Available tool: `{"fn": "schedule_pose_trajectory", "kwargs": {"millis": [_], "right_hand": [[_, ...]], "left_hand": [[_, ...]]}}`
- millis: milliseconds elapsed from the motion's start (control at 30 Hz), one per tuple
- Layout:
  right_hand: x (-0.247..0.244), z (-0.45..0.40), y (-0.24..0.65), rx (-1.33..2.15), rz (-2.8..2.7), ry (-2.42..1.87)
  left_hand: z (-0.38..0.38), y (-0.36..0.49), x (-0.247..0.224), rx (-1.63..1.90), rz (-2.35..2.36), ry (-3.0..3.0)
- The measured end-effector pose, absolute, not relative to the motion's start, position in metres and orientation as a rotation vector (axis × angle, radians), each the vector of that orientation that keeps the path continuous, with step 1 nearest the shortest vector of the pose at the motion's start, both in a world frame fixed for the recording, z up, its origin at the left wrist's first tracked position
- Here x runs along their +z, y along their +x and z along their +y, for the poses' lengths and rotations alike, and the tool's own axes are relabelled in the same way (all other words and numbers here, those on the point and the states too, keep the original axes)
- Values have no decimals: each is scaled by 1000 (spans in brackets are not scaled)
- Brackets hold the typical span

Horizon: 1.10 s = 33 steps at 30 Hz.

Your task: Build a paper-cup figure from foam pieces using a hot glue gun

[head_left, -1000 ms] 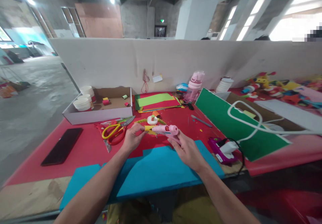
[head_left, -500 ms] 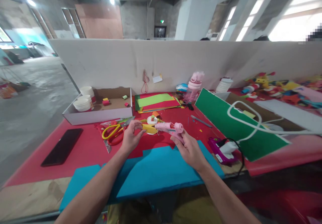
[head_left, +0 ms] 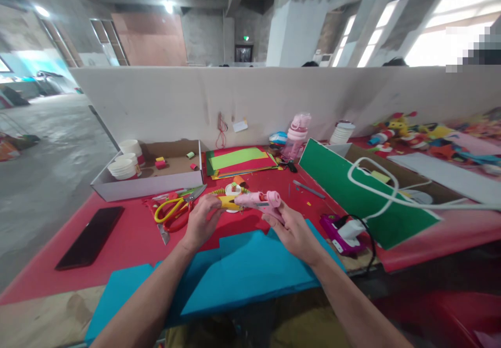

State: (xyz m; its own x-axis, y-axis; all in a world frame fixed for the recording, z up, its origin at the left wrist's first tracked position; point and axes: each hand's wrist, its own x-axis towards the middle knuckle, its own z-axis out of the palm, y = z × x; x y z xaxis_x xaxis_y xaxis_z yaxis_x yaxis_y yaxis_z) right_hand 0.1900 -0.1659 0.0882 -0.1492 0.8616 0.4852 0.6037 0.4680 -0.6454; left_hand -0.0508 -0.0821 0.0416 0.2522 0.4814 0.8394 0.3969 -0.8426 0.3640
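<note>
My right hand [head_left: 293,230] is wrapped round the handle of a pink glue gun [head_left: 256,200], whose nozzle points left. My left hand [head_left: 203,220] pinches a yellow paper piece [head_left: 227,202], and the nozzle is at the piece's right end; whether they touch is unclear. Behind them is a white round piece [head_left: 234,189] with green-and-yellow coiled strips at its sides, partly hidden. Scissors with yellow and red handles [head_left: 172,210] lie left of my left hand. Blue sheets [head_left: 250,270] lie under my forearms.
A black phone [head_left: 91,237] lies at the left. Behind are an open box [head_left: 148,188] with paper cups and stacked coloured sheets [head_left: 238,157]. On the right are a purple power strip [head_left: 340,238], a green board [head_left: 364,196] and a white cable [head_left: 430,204].
The whole view has shifted slightly. The glue gun's nozzle now overlaps the yellow piece's right end a little more, and my left fingers are closer round the piece.
</note>
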Motion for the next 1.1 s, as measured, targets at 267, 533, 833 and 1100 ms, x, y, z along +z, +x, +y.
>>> {"fn": "schedule_pose_trajectory", "kwargs": {"millis": [267, 533, 833, 1100], "right_hand": [[86, -165, 188, 391, -1856, -1225], [84, -165, 187, 374, -1863, -1245], [84, -165, 187, 369, -1866, -1233], [81, -164, 191, 342, -1857, -1290]], "left_hand": [[-83, -52, 42, 1661, 867, 2469], [-82, -52, 41, 1651, 872, 2484], [-83, -51, 43, 1661, 877, 2493], [-81, -51, 40, 1672, 867, 2494]]}}
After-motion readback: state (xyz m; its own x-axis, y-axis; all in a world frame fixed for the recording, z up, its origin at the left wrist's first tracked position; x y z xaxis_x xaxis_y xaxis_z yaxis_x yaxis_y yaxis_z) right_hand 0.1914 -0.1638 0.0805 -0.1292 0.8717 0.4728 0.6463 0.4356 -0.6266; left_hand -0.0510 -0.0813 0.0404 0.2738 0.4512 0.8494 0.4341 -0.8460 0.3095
